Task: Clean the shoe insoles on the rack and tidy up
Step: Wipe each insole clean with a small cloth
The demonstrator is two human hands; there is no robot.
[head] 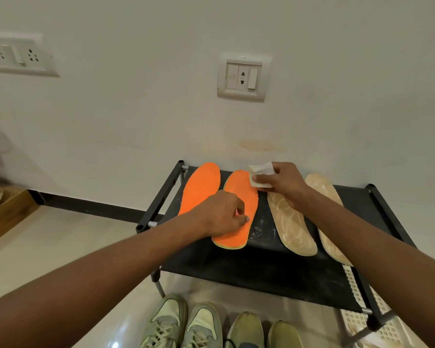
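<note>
Wiping step in hand. Right hand [281,183] pinching folded white wipe [260,175] at toe of second orange insole [241,209], centre frame on black rack [261,267]. Left hand [221,214] curled, pressing that insole down. Next: stroke toward heel under steady hold.

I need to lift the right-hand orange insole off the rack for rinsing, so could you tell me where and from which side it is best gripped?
Probably by the heel end of the orange insole. That end overhangs the near edge of the rack, so fingers coming from the front can slip under it and pinch. The left hand rests mid-insole; the right hand holds a cloth by the toe.
</note>
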